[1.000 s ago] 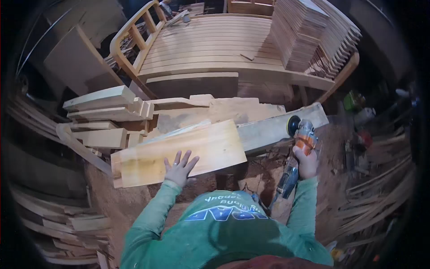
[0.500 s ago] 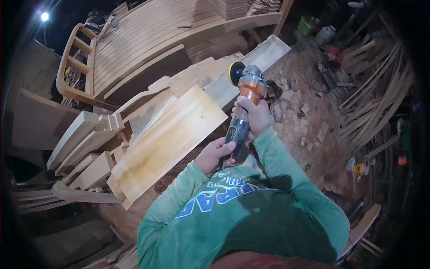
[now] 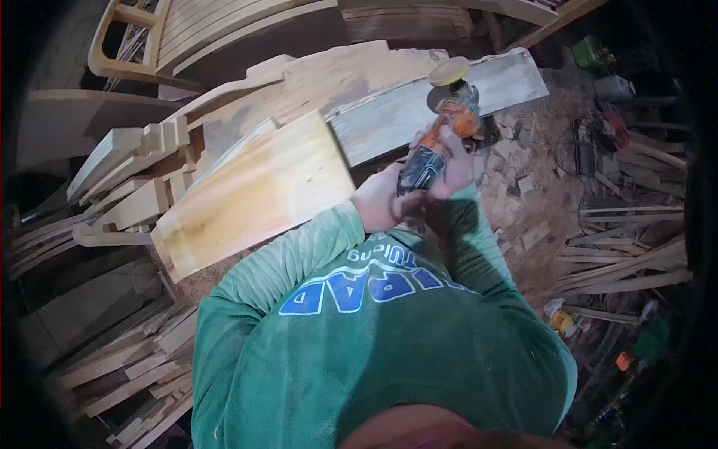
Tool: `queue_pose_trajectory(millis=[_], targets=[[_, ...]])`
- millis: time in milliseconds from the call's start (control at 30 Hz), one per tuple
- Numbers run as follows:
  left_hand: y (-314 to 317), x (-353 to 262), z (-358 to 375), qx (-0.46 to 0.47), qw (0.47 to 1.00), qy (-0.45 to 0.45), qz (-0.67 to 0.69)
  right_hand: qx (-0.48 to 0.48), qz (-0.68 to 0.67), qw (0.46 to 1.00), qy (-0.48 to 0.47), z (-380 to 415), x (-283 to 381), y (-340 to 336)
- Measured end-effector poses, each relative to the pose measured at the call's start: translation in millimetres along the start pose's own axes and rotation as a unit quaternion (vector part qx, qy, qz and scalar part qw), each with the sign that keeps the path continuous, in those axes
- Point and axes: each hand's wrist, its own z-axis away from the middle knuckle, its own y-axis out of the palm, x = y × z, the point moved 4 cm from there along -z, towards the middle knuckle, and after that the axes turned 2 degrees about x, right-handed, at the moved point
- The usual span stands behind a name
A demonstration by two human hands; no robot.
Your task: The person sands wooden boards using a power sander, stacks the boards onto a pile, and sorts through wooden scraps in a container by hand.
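Both my hands hold an orange and grey angle grinder [image 3: 447, 120] in front of my chest. My left hand [image 3: 380, 200] grips the rear of its dark handle. My right hand [image 3: 454, 163] wraps the body just below the orange housing. The round sanding disc [image 3: 447, 72] tilts up and away, above a long grey plank [image 3: 419, 105]. A pale sanded board [image 3: 250, 191] lies slanted to the left of my hands, not touched.
Shaped wooden parts [image 3: 127, 176] are stacked left of the board. A slatted wooden bench [image 3: 187, 30] stands at the back. Wood offcuts and sawdust [image 3: 523, 202] cover the floor on the right, with strips of wood [image 3: 628, 262] and small tools [image 3: 598, 135] further right.
My left hand left the pale board and took the grinder's handle. The grinder rose from the plank's side toward my chest, its disc now turned upward.
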Motion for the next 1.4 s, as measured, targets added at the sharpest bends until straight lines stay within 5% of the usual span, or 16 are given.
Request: queue_pose_trajectory(millis=[33,67,300,367,400,500,600,667,833,933,1067,1200,1400], targets=[[-2,-12,-8,-0.061,0.989,0.019,-0.134,-0.020,0.028,0.999,0.015,-5,5,-7],[-3,-24,-20,-0.032,0.987,-0.064,-0.146,-0.105,0.064,0.992,0.023,-8,11,-19],[8,-14,-87,-0.121,0.964,-0.029,-0.236,-0.073,0.257,0.959,0.096,-60,57,-77],[3,-6,-101,-0.123,0.959,-0.061,-0.246,-0.069,0.373,0.920,0.093,-65,65,-64],[1,8,-112,-0.127,0.959,-0.062,-0.247,-0.031,0.548,0.832,0.079,-74,72,-70],[-8,5,-125,-0.134,0.946,-0.086,-0.281,-0.209,0.474,0.828,0.214,-92,82,-81],[-18,26,-130,-0.181,0.920,-0.039,-0.344,-0.124,0.537,0.781,0.292,-101,74,-84],[-20,8,-124,-0.159,0.930,-0.080,-0.321,-0.139,0.568,0.780,0.225,-84,82,-58],[-25,27,-114,-0.172,0.921,0.024,-0.348,-0.061,0.583,0.794,0.160,-59,51,-46],[-29,14,-101,-0.156,0.917,0.013,-0.367,-0.070,0.575,0.801,0.153,-40,23,-32],[-35,-10,-60,-0.184,0.886,0.177,-0.387,-0.105,0.592,0.790,0.123,-30,4,-16],[-56,-2,-3,-0.170,0.936,0.155,-0.267,-0.125,0.575,0.803,0.098,-54,-21,-24],[-88,45,69,-0.215,0.859,0.116,-0.450,-0.195,0.592,0.779,0.073,-40,-34,-10]])
